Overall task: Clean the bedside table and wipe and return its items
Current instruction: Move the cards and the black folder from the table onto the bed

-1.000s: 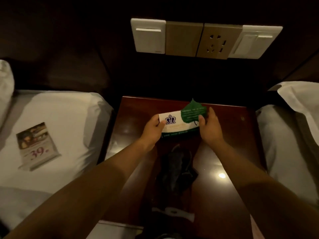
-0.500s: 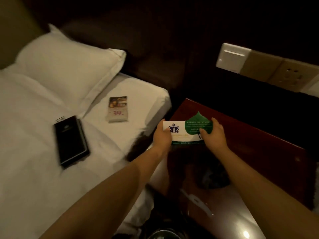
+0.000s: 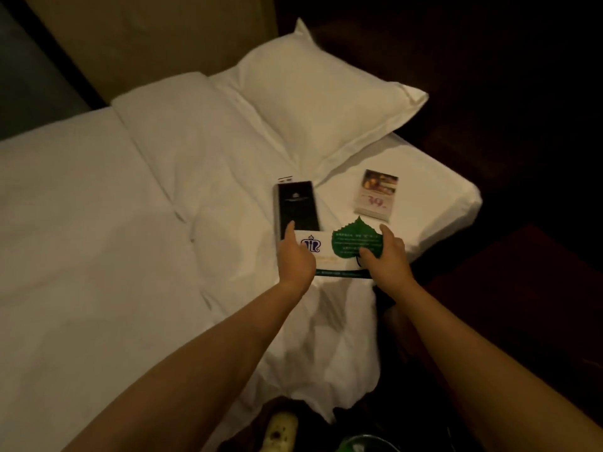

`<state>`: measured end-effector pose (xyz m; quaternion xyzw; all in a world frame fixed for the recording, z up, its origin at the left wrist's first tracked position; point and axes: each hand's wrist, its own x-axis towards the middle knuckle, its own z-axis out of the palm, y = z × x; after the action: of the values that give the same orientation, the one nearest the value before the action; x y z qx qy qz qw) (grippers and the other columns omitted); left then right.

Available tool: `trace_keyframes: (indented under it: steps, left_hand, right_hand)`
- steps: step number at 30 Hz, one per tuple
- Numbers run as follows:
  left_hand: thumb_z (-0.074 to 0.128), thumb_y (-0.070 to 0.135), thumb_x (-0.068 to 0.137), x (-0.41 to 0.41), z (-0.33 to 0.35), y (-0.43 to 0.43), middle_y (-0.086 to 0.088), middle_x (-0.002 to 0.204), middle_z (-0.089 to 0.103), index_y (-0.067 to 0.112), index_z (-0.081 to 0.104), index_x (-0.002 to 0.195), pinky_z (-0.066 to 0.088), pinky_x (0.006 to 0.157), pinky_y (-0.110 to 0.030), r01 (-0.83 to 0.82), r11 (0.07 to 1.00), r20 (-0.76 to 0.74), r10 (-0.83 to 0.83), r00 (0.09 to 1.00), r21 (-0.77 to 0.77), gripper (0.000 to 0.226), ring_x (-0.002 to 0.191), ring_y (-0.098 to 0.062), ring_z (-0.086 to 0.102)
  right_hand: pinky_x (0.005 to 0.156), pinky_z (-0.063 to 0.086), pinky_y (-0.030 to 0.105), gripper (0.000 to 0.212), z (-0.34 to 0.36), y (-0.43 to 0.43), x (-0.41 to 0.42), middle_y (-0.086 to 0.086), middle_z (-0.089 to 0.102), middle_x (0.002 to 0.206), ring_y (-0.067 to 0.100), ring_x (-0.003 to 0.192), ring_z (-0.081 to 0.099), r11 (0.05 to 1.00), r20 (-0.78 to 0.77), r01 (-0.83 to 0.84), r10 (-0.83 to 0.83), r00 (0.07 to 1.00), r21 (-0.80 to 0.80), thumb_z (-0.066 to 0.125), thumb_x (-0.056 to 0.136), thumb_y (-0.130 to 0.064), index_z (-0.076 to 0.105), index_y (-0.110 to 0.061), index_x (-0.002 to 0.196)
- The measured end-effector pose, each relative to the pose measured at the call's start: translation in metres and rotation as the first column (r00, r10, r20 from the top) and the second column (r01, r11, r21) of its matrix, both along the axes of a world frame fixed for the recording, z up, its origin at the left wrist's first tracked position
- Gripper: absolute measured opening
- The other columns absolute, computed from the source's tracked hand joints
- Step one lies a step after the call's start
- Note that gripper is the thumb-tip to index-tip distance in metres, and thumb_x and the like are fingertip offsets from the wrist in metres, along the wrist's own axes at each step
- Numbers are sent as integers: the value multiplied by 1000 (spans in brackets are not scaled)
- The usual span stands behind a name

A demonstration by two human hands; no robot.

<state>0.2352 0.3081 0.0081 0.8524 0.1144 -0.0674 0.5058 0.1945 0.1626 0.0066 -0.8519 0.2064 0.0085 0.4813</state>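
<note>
Both my hands hold a white card with a crown logo [image 3: 326,259] and a green leaf-shaped card [image 3: 354,241] lying on it. My left hand [image 3: 297,261] grips the card's left end; my right hand [image 3: 386,256] grips the right end, thumb on the leaf. The cards are over the white bed [image 3: 130,239], just in front of a black folder [image 3: 295,208]. A small printed price card [image 3: 377,194] lies on the bed to the right. The dark red bedside table [image 3: 522,278] shows at the right edge.
A white pillow [image 3: 319,99] lies at the head of the bed against a dark headboard. Dark objects and a pale item [image 3: 280,432] sit at the bottom of the view, near my body.
My hands carried the two cards leftward from above the bedside table to over the bed, and my view swung left with them. The wall switches have left the view.
</note>
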Motion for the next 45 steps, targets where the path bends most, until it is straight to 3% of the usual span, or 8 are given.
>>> trace_keyframes:
  steps: [6, 10, 14, 20, 24, 32, 36, 45]
  left_hand:
    - [34, 6, 96, 47, -12, 116, -22, 138, 34, 13, 23, 146, 39, 106, -38, -107, 985, -69, 117, 991, 134, 51, 122, -35, 45]
    - [35, 6, 96, 80, -21, 176, -25, 139, 34, 12, 26, 145, 33, 111, -40, -140, 973, -115, 163, 980, 185, 51, 127, -37, 39]
    - [36, 4, 94, 107, -33, 206, -26, 134, 39, 11, 29, 144, 36, 108, -45, -122, 970, -131, 151, 980, 208, 51, 125, -38, 40]
    - [42, 7, 93, 126, -60, 208, -22, 140, 33, 14, 20, 147, 30, 107, -40, -14, 971, -190, 61, 980, 238, 58, 130, -36, 29]
    - [45, 4, 90, 126, -69, 202, -20, 144, 30, 14, 16, 147, 26, 109, -38, 85, 953, -190, -29, 981, 290, 65, 132, -34, 26]
    - [45, 10, 93, 123, -57, 154, -13, 156, 19, 14, 23, 146, 12, 119, -43, 192, 870, 37, -233, 972, 454, 58, 142, -30, 16]
    - [47, 11, 92, 110, -51, 102, -13, 152, 29, 13, 31, 143, 17, 117, -41, 306, 828, 134, -409, 903, 470, 54, 139, -29, 23]
    - [49, 17, 92, -10, -55, -57, -11, 146, 41, 12, 41, 139, 25, 113, -40, 645, 588, 192, -793, 578, 488, 47, 134, -30, 35]
  right_hand:
    - [101, 38, 36, 59, -14, 113, 64, 21, 34, 136, 35, 121, 44, 985, -46, -171, 171, 984, 1, 54, 90, -15, 26, -8, 141]
    - [89, 34, 18, 47, -22, 169, 100, 21, 37, 131, 32, 112, 48, 971, -70, -241, 240, 968, 7, 51, 91, -11, 34, -4, 135]
    - [89, 35, 24, 44, -34, 201, 127, 21, 37, 129, 32, 111, 48, 967, -98, -254, 254, 962, 9, 50, 91, -12, 36, -5, 132]
    - [88, 44, 34, 39, -57, 214, 140, 22, 37, 123, 35, 102, 50, 977, -129, -193, 180, 975, -95, 48, 89, -6, 38, -2, 127]
    - [93, 42, 37, 44, -73, 208, 137, 20, 35, 129, 33, 111, 46, 962, -110, -171, 150, 982, -214, 48, 90, -7, 35, -4, 132]
    - [96, 39, 39, 57, -69, 173, 115, 17, 39, 133, 31, 119, 38, 924, -4, -154, 162, 987, -349, 56, 89, -28, 33, -9, 138]
    - [102, 34, 39, 61, -62, 126, 88, 13, 38, 137, 29, 122, 36, 929, -5, -45, 46, 999, -366, 55, 88, -37, 31, -14, 140]
    - [104, 32, 38, 54, -66, 9, -87, 9, 41, 139, 26, 124, 36, 877, -73, 310, -359, 930, -366, 41, 94, -43, 32, -15, 140]
